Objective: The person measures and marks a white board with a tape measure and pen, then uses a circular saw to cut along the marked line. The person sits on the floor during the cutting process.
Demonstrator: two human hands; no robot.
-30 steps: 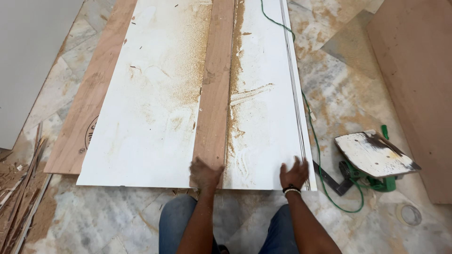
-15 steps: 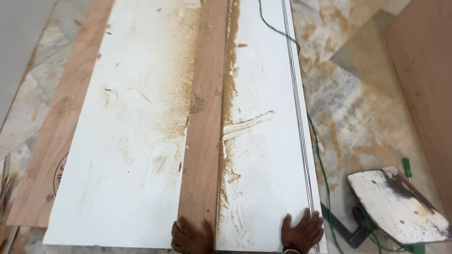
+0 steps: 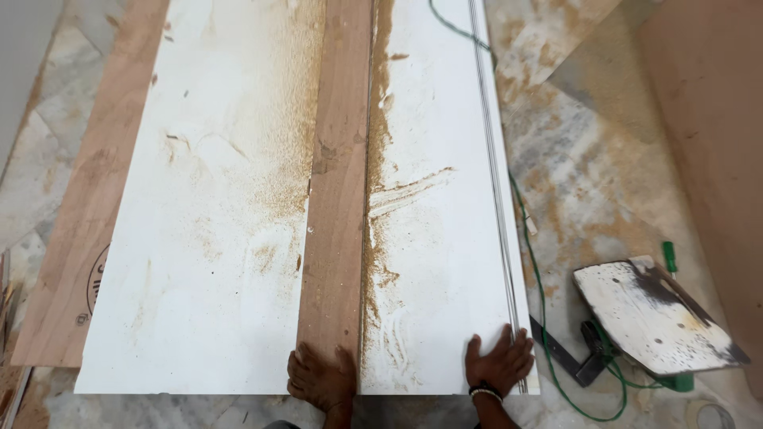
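A long brown wooden strip [image 3: 338, 183] lies lengthwise between two white panels. My left hand [image 3: 319, 377] sits on the strip's near end with its fingers curled on the wood. My right hand [image 3: 498, 364] lies flat, fingers spread, on the near right corner of the right white panel [image 3: 433, 119], next to the thin edge strips [image 3: 494, 183] along its right side. The left white panel [image 3: 214, 199] is wider. Both panels carry sawdust along the strip.
A brown plywood board [image 3: 75, 238] lies under the left panel. On the marble floor [image 3: 580, 175] to the right are a power saw with a scuffed white base plate [image 3: 652, 314], its green cable [image 3: 534, 270] and a large brown board [image 3: 707, 119]. Wood scraps [image 3: 8, 349] lie at left.
The view has moved forward and lower, so the panels fill more of it. Both hands stay at the near ends of the strip and the right panel.
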